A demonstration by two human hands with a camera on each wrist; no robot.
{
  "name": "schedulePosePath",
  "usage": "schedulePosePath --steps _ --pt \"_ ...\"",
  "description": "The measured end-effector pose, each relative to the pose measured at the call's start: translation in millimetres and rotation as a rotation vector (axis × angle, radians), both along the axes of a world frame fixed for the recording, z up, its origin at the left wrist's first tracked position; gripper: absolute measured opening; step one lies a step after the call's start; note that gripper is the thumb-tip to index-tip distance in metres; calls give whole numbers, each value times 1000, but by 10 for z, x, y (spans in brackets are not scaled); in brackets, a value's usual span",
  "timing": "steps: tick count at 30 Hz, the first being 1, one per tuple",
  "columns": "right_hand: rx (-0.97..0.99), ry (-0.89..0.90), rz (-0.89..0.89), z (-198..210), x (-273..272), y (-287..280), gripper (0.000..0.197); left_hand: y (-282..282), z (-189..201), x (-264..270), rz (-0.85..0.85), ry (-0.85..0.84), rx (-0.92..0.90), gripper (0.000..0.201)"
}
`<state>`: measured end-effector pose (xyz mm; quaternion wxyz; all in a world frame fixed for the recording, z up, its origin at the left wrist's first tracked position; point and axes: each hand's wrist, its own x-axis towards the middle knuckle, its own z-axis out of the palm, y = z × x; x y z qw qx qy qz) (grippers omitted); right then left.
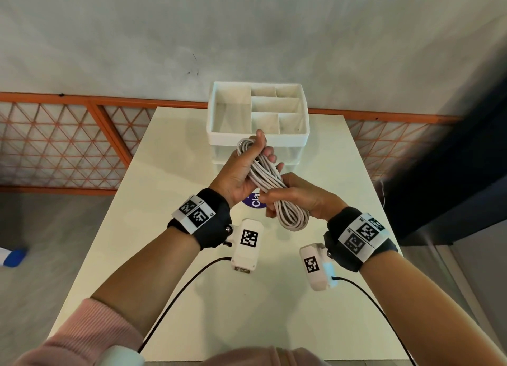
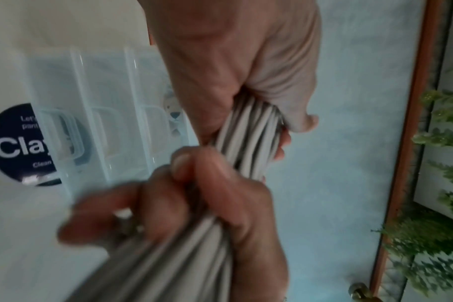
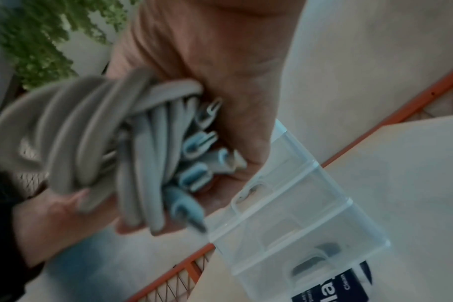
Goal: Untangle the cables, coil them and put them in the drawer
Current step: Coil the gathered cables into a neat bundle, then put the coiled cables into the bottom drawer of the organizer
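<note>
A coiled bundle of pale grey cable hangs above the white table, held by both hands. My left hand grips the bundle's far upper end, fingers curled round the strands. My right hand grips it lower down, and the near loop hangs free below the fist. In the left wrist view my left hand and right hand clasp the cable. The right wrist view shows several plugs tucked in the cable under my right hand. Just behind stands the clear drawer unit, drawer fronts flush.
A white divided tray sits on top of the drawer unit. A dark round sticker lies on the table under the hands. An orange lattice railing runs behind the table, and a dark panel stands at the right.
</note>
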<state>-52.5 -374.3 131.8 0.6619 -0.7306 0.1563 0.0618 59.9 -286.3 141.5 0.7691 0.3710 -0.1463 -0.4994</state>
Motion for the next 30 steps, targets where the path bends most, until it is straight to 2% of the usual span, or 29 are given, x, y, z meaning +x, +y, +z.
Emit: schedulePosePath --steps 1,3,6,10,12,14,17,20,23,24,26,28,30 --pt "7 1 8 -12 -10 -9 5 -28 -11 -11 23 13 39 27" --pt "50 2 17 -53 -11 -26 18 -87 -7 -23 78 24 112 37" --pt "86 4 -3 -88 -19 15 10 -165 -36 -27 131 48 194 45" --pt "56 -3 -87 -183 -53 2 37 -204 -137 -19 87 78 207 47" --pt "54 12 -138 -248 -85 -38 49 -217 -210 -22 36 147 203 52" --pt "7 27 -143 -315 -110 -58 49 -262 -296 -34 47 216 249 55" --pt "-43 72 -136 -441 -117 -102 44 -366 -474 -44 92 308 319 44" --pt "-40 156 -149 -548 -144 -182 45 -438 -659 -63 54 302 371 36" --pt "-23 214 -177 -601 -206 -314 46 -494 -803 -7 -15 249 425 47" --pt "-32 230 -185 -627 -234 -368 47 -510 -852 28 -3 220 451 57" --pt "-36 254 -201 -674 -304 -455 48 -548 -963 100 138 193 479 73" --pt "-15 264 -226 -703 -363 -509 47 -576 -1018 174 282 190 478 70" --pt "1 270 -250 -723 -422 -549 46 -632 -1089 230 343 194 487 62"
